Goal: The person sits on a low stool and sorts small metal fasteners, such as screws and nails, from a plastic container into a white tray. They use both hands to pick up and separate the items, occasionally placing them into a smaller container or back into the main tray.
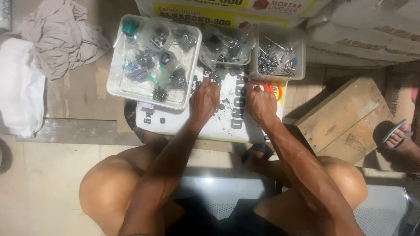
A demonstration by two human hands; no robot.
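- Head camera, looking down: a seated person's left hand (204,99) and right hand (260,103) rest side by side, palms down, on a white printed sack (232,126) laid flat.
- Both sets of fingers are curled over small dark metal parts (217,78) scattered at the sack's far edge; whether they pinch anything cannot be told.
- Far left of the hands, a white square plastic tray (153,61) holds bagged dark fittings.
- Far right, a clear plastic tub (277,57) holds grey screws.
- At the right edge, another person's sandalled foot (396,136) rests beside a wooden board (345,118).

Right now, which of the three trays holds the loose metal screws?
The small tray at far right, just above the right hand. It holds a pile of loose grey screws; the large left tray and the middle one hold bagged dark parts.
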